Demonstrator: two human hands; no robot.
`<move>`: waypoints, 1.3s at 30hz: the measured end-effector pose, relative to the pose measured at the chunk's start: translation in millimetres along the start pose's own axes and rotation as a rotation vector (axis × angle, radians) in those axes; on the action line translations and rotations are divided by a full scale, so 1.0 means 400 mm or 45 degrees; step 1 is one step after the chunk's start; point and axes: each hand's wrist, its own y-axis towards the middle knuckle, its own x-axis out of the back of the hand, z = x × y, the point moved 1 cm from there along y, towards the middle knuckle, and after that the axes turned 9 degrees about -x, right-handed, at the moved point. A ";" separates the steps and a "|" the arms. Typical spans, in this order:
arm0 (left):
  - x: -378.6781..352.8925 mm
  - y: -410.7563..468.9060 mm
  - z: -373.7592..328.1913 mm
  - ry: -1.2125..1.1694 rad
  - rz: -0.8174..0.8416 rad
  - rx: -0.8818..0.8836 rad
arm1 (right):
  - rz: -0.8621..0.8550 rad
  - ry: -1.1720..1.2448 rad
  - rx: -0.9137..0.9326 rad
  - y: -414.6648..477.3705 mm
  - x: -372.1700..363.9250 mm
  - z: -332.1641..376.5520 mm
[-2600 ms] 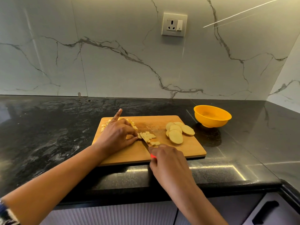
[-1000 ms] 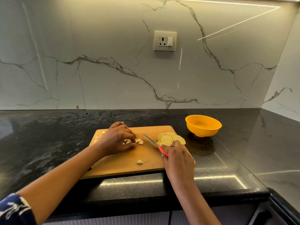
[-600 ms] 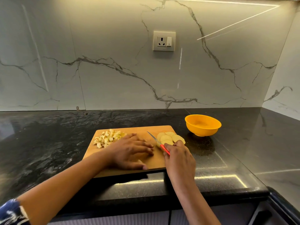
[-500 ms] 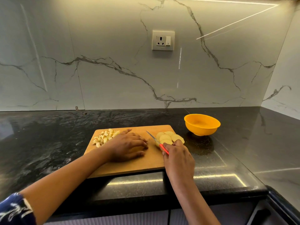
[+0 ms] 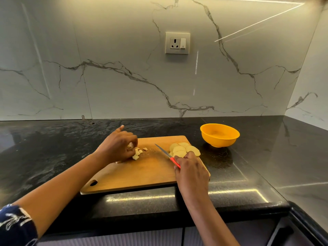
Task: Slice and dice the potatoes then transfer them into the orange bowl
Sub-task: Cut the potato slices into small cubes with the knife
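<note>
One red-handled knife point(image 5: 164, 151), about five round pale potato slices point(image 5: 182, 149), one orange bowl point(image 5: 220, 141).
On the wooden board point(image 5: 142, 173), right hand point(image 5: 191, 172) grips the knife, blade pointing far-left; left hand point(image 5: 118, 146) pinches diced potato cubes point(image 5: 137, 154).

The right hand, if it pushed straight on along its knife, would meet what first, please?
The knife would likely reach the left hand gripping diced potato, after bare cutting board; depth is uncertain.
</note>
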 end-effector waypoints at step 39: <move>0.087 -0.017 0.073 -0.593 -0.282 0.587 | -0.033 -0.009 0.038 0.006 0.006 -0.004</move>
